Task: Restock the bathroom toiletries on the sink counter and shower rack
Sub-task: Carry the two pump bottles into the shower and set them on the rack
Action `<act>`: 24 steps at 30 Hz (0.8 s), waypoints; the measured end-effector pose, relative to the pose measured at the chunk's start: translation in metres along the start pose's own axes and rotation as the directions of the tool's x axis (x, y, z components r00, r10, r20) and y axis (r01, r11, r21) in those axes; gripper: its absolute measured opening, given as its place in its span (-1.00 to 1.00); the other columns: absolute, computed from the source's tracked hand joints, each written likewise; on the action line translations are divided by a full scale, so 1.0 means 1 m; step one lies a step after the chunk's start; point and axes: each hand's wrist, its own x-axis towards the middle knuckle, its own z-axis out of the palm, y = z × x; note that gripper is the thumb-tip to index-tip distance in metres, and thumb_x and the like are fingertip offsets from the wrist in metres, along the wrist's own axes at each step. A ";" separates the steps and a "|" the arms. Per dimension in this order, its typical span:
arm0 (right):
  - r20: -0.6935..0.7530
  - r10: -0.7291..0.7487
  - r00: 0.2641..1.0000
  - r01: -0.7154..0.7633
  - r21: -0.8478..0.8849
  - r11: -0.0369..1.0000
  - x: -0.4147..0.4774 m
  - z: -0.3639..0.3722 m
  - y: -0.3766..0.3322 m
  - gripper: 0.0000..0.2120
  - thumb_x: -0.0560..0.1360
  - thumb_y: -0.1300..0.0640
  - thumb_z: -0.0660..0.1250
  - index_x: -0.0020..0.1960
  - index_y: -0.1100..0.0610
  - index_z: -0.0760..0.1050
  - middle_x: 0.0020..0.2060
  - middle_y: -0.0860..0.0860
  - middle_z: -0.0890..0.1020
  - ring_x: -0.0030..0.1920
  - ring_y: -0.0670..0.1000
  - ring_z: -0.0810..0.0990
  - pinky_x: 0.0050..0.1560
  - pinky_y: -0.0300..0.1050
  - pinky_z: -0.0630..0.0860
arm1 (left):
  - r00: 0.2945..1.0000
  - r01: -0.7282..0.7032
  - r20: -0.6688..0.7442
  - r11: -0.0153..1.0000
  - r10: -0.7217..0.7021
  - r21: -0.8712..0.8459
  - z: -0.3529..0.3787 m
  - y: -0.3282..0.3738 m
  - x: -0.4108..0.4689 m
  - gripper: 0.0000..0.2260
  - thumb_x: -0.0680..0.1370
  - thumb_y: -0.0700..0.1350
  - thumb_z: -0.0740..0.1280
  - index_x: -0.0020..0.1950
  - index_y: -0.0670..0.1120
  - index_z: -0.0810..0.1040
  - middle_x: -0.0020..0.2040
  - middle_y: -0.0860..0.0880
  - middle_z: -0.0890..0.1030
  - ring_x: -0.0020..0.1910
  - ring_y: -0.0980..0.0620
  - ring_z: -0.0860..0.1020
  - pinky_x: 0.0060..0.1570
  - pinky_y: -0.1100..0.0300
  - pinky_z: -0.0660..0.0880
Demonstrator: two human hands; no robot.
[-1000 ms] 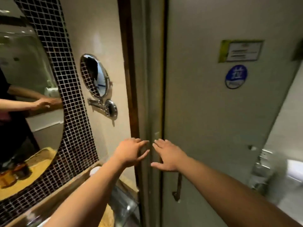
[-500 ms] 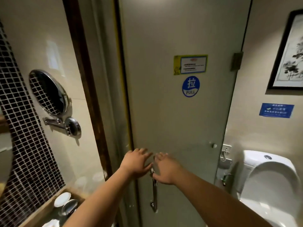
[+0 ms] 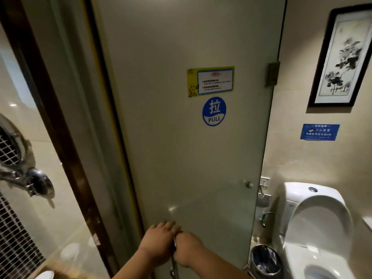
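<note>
Gripping at the lower centre of the frame, the right hand is curling round the slim vertical chrome door handle of the tall frosted glass door; the left hand is pressing just beside it, fingers apparently lying straight against the glass.

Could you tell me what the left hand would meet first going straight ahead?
Most likely the door, right in front of the left hand; whether they already touch is unclear.
</note>
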 end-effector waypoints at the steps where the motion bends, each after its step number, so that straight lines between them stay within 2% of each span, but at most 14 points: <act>1: 0.010 0.002 1.000 -0.003 0.025 1.000 0.003 0.003 0.002 -0.64 0.53 0.14 0.26 0.31 0.15 0.50 0.28 0.17 0.55 0.27 0.20 0.53 0.26 0.01 0.48 | 1.000 0.004 0.006 1.000 -0.004 -0.001 0.003 0.001 0.002 -0.42 0.53 0.07 0.20 0.56 0.17 0.17 0.55 0.03 0.26 0.47 -0.05 0.30 0.34 0.02 0.31; 4: 0.020 0.003 1.000 -0.005 0.073 0.997 0.009 0.013 0.006 -0.62 0.52 0.16 0.27 0.32 0.18 0.49 0.28 0.19 0.55 0.26 0.20 0.54 0.25 -0.01 0.48 | 1.000 0.005 0.026 1.000 -0.005 0.006 0.014 0.001 0.005 -0.43 0.54 0.08 0.19 0.55 0.16 0.18 0.51 0.05 0.30 0.47 -0.06 0.29 0.30 0.02 0.33; 9: -0.007 -0.002 1.000 0.003 0.143 0.990 0.021 0.022 0.007 -0.48 0.54 0.21 0.27 0.49 0.21 0.31 0.39 0.19 0.46 0.35 0.17 0.48 0.36 -0.02 0.41 | 0.998 0.012 0.061 1.000 -0.012 0.001 0.021 -0.003 0.013 -0.39 0.52 0.03 0.22 0.57 0.13 0.15 0.53 0.06 0.26 0.47 -0.07 0.30 0.30 0.00 0.34; 13: -0.045 -0.028 0.999 0.038 0.220 0.975 0.023 0.022 0.008 -0.53 0.61 0.21 0.18 0.51 0.21 0.29 0.40 0.21 0.45 0.36 0.17 0.46 0.34 -0.05 0.38 | 0.997 0.031 0.064 0.999 -0.031 0.015 0.024 -0.005 0.018 -0.43 0.56 -0.08 0.09 0.58 0.12 0.13 0.54 0.04 0.25 0.46 -0.09 0.31 0.30 0.00 0.34; 16: -0.046 -0.043 0.998 0.055 0.298 0.953 0.022 0.024 0.012 -0.47 0.60 0.20 0.21 0.55 0.18 0.22 0.43 0.19 0.42 0.39 0.14 0.44 0.36 -0.11 0.36 | 0.999 0.016 0.052 0.999 -0.018 0.034 0.024 -0.007 0.020 -0.44 0.55 -0.06 0.02 0.57 0.16 0.15 0.53 0.06 0.28 0.43 -0.07 0.35 0.27 0.02 0.34; 21: -0.018 -0.070 0.997 0.072 0.280 0.957 0.026 0.022 0.016 -0.58 0.58 0.25 0.22 0.43 0.24 0.37 0.32 0.27 0.50 0.28 0.24 0.50 0.29 -0.02 0.44 | 0.998 0.015 0.055 0.999 -0.016 0.032 0.020 -0.003 0.021 -0.45 0.56 -0.06 0.08 0.58 0.12 0.16 0.52 0.07 0.31 0.45 -0.04 0.31 0.30 0.06 0.29; 24: -0.014 -0.026 1.000 0.029 0.293 0.956 0.023 0.022 0.017 -0.63 0.58 0.21 0.22 0.37 0.22 0.42 0.26 0.28 0.54 0.23 0.25 0.54 0.23 -0.01 0.47 | 0.998 -0.003 0.069 0.999 -0.001 0.053 0.016 -0.002 0.019 -0.41 0.55 -0.09 0.14 0.58 0.10 0.14 0.52 0.05 0.30 0.45 -0.05 0.31 0.32 0.06 0.28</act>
